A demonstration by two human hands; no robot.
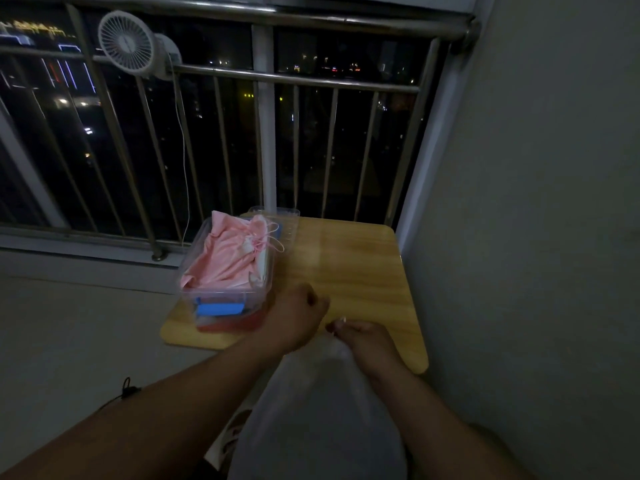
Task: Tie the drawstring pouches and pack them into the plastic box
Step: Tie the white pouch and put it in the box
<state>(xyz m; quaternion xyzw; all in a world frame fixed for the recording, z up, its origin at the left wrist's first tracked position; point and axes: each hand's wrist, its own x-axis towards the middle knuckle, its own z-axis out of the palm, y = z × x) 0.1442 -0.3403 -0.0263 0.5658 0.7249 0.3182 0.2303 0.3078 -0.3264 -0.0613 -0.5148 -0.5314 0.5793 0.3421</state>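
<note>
Tabletop [363, 271]: plastic box [225, 296]; right hand [367, 337] pinches pouch [322, 410].

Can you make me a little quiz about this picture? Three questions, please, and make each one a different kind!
1. True or false: the pink pouch lies inside the plastic box.
2. Pick one: what is fixed to the railing by the window? A) a white fan B) a clock C) a birdcage
3. Fill in the missing word: the plastic box stands on a wooden ____.

Key
1. True
2. A
3. table
</note>
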